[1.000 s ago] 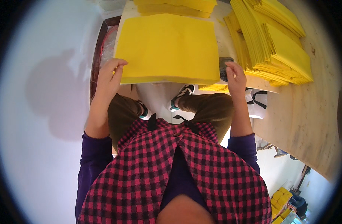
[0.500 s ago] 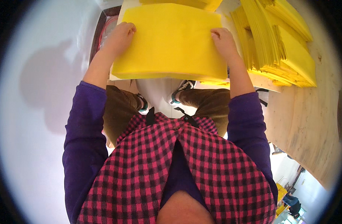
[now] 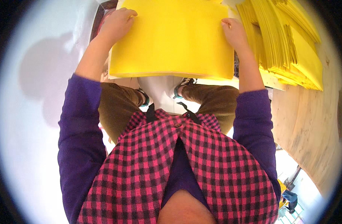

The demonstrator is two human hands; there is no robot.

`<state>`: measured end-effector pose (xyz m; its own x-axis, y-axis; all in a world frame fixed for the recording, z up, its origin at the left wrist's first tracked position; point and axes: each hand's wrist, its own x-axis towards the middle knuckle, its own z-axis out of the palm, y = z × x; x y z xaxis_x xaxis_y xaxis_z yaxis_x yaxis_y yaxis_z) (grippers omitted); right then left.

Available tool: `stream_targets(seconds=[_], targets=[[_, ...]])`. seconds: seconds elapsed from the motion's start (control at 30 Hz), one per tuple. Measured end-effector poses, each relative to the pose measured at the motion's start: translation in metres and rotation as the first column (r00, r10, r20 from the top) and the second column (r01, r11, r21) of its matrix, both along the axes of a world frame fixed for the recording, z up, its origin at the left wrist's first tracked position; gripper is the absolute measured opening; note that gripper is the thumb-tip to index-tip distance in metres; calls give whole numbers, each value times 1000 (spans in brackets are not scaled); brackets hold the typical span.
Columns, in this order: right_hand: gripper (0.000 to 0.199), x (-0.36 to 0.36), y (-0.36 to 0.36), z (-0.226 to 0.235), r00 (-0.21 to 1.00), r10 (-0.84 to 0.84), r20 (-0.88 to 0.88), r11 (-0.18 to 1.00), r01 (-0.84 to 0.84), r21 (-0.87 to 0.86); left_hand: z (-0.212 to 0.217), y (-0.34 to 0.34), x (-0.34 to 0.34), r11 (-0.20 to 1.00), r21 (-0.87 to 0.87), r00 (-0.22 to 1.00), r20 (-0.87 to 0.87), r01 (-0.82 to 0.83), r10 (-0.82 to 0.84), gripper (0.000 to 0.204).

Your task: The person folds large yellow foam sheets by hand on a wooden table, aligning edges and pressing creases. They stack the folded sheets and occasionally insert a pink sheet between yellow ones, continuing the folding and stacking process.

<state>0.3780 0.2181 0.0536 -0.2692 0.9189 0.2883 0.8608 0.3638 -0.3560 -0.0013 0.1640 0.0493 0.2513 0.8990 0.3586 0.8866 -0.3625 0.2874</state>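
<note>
Yellow sheet stack (image 3: 171, 41), apparently pinched at both edges by left hand (image 3: 117, 24) and right hand (image 3: 235, 33).

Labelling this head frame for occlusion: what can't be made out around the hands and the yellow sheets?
- Yellow sheet stack, head view: far edge cut off by the top of the picture; sheet count too fine to tell.
- Left hand and right hand: fingertips hidden, curled over the stack's sides.
- Support under the stack: covered by the stack itself.
- Side pile of yellow sheets: bent and smeared near the fisheye rim.
</note>
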Motion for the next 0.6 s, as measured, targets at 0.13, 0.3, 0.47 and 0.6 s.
stream_targets(seconds=[0.13,0.3,0.47,0.6], targets=[[27,10,-33,-5,995,104,7,994,-104,-31,-10,-20,-10,995,38,996,10,90,-90,22],[26,-5,-7,-9,999,45,2,999,-45,26,-15,7,-6,993,92,997,-14,79,-79,18],[23,-3,-13,3,999,18,-35,999,-17,34,-3,-7,-12,992,65,993,45,104,-107,17],[24,4,-59,-4,990,139,10,989,-140,38,-13,-49,-13,983,-32,978,112,181,-176,16]])
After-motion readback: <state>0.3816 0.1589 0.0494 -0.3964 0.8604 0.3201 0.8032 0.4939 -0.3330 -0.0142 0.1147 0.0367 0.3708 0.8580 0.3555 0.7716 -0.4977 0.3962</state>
